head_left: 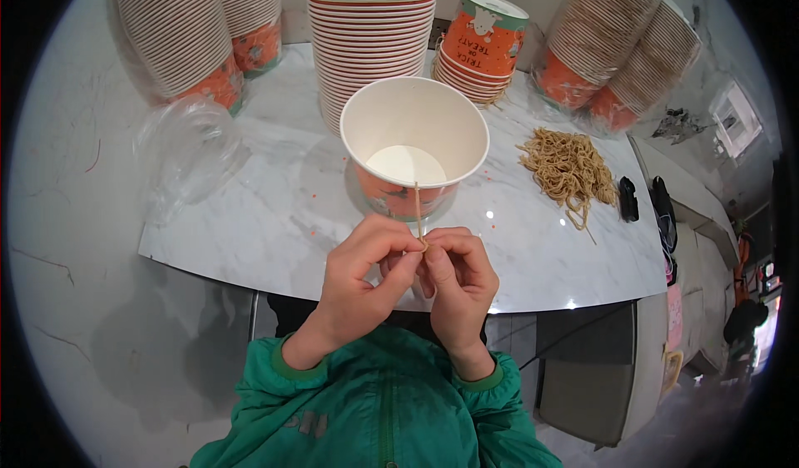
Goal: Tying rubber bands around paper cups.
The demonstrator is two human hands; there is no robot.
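Observation:
A white-lined paper bucket [389, 195] with a printed orange outside stands in front of me, its mouth facing up. From its near rim a tan cord [419, 204] comes down to my fingertips. My left hand [358, 272] pinches the cord between thumb and forefinger. Close beside it, my right hand [459, 281] is closed on the same cord, thumb against the bent fingers. The fingertips of both hands nearly meet, and the cord's end between them is mostly hidden.
Behind the bucket rises a tall stack of nested buckets [374, 52]; a shorter upside-down stack [478, 48] with cords is right of it. Wrapped stacks [179, 31] stand far left and far right. A tan cord pile [568, 167] and crumpled plastic bag [191, 156] lie on the marble table [275, 218].

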